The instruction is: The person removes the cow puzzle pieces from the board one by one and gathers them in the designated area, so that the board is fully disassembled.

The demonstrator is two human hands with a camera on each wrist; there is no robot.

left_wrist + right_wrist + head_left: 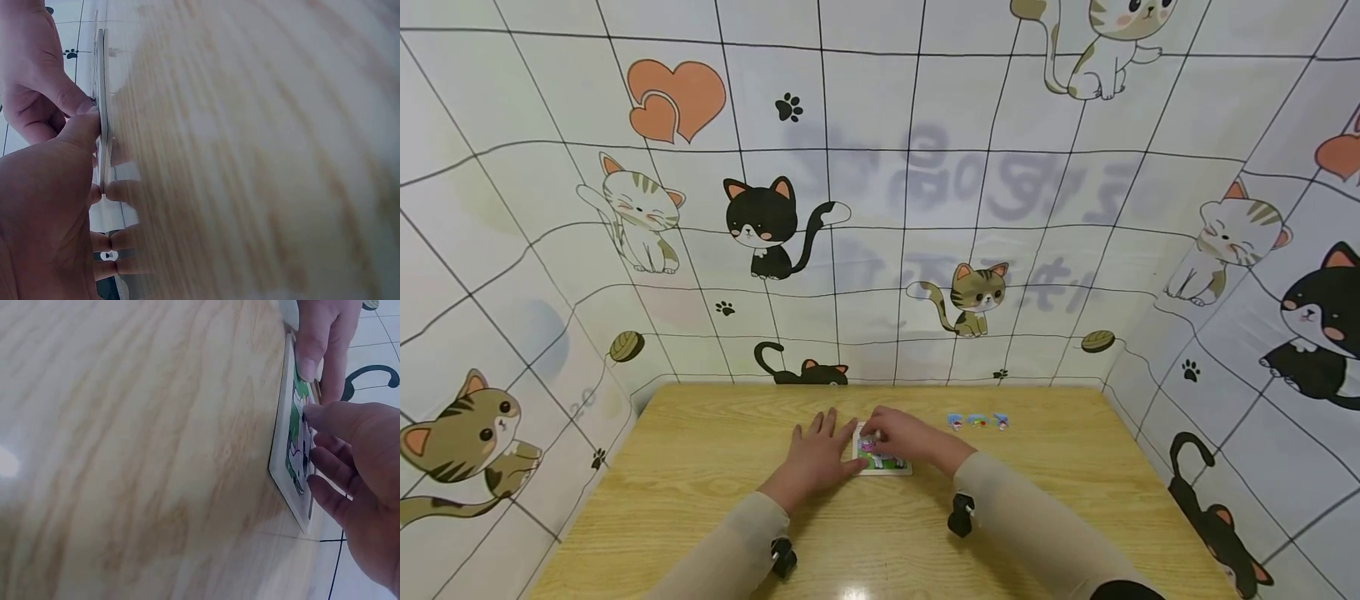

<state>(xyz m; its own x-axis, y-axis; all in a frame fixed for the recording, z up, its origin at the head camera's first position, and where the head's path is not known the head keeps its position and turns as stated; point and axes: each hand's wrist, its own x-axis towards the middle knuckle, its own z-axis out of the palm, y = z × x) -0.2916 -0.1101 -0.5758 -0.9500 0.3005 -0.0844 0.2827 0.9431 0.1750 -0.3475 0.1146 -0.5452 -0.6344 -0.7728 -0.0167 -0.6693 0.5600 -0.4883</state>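
A small picture puzzle board [886, 472] with a pale rim lies flat on the wooden table, its picture green, pink and white. My left hand [816, 457] rests at its left side with fingers spread and fairly straight; in the right wrist view, the left thumb [307, 367] lies on the picture. From the right my right hand [904, 435] reaches over the board, thumb and fingertips drawn together low on its surface. They seem to pinch a puzzle piece, mostly hidden by the fingers. In the right wrist view, the right thumb [325, 419] touches the picture and the other fingers are bent.
Three small blue-edged puzzle pieces [978, 422] lie in a row to the right of the board, near the back of the table [700, 467]. A cloth with cat pictures [865, 192] hangs behind the table and along both sides.
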